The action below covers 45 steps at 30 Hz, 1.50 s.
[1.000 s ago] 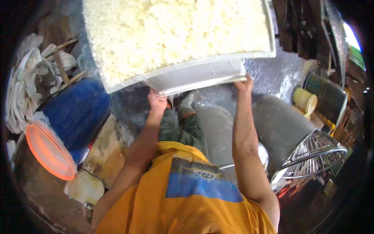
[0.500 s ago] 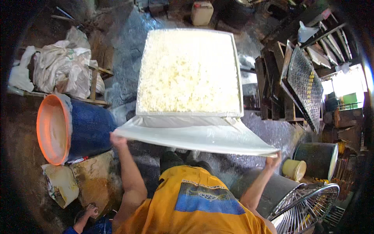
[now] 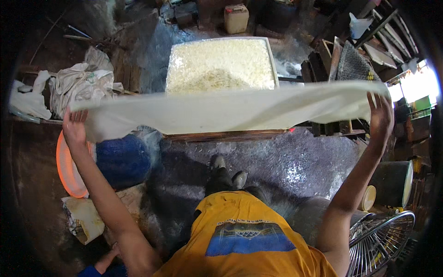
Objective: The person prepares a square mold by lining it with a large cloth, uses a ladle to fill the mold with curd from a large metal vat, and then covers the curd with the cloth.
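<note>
A wide white cloth (image 3: 221,111) is stretched between my two raised hands, above the near part of a square, white-rimmed tray (image 3: 272,64). My left hand (image 3: 75,127) grips the cloth's left end and my right hand (image 3: 381,113) its right end, fingers curled over the top edge. A pale, crumbly, curd-like mass (image 3: 219,62) fills the tray; the cloth hides its near part. Below the cloth's lower edge shows a strip of wood (image 3: 221,135) under the tray.
At left lie a blue barrel (image 3: 122,161) with an orange rim and white sacks (image 3: 85,85). A wire fan guard (image 3: 383,244) and dark barrel (image 3: 392,182) stand at right; wooden frames (image 3: 323,69) lean beyond. Another person's arm (image 3: 108,258) shows lower left.
Both my hands have moved up, forward and farther apart, lifting the cloth from in front of the tray to over its near part. My arms are now stretched wide.
</note>
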Each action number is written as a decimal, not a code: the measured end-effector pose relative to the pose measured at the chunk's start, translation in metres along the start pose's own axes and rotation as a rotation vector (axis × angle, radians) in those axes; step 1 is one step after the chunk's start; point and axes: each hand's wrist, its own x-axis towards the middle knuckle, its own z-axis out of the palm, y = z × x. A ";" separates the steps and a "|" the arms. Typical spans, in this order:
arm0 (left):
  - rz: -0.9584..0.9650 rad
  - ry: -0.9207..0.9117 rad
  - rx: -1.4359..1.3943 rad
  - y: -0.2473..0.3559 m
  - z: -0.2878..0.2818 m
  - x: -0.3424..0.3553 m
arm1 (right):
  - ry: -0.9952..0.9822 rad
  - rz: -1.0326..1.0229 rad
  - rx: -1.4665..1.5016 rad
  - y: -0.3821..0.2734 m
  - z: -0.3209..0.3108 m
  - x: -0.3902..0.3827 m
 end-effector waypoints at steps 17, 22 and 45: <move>-0.467 0.213 0.827 -0.420 0.088 0.290 | 0.111 0.738 -0.323 0.470 0.086 0.161; -0.772 0.243 0.894 -0.532 0.112 0.258 | -0.695 0.459 -1.526 0.602 0.077 0.061; -0.407 0.097 0.173 -0.484 0.246 0.479 | 0.399 0.501 -0.346 0.583 0.182 0.392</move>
